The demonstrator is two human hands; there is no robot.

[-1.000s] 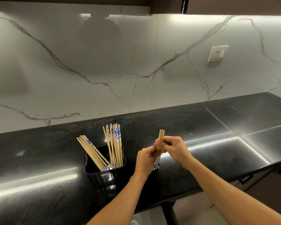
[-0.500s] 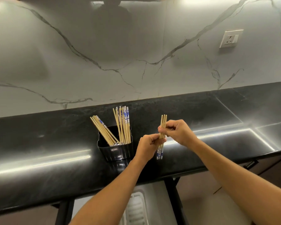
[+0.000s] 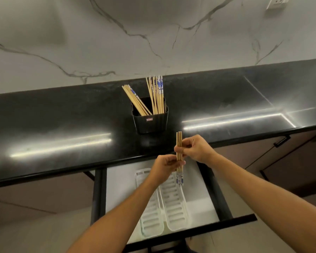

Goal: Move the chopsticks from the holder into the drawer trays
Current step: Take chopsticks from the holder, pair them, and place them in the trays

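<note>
Head view: both hands hold a small bundle of pale wooden chopsticks with blue-and-white patterned ends (image 3: 179, 138), upright, patterned ends down, over the front edge of the glossy black stone table (image 3: 62, 125). The right hand (image 3: 197, 149) has its fingers curled round the bundle's upper part; the left hand (image 3: 164, 165) grips it just below. Behind them on the table stands a black rectangular plastic holder (image 3: 150, 122) with more chopsticks (image 3: 156, 95) in two clusters, one leaning left, one nearly upright. Below the table edge an open drawer (image 3: 120, 189) holds two white slotted plastic trays (image 3: 174, 207) side by side, directly under the held bundle's lower ends.
</note>
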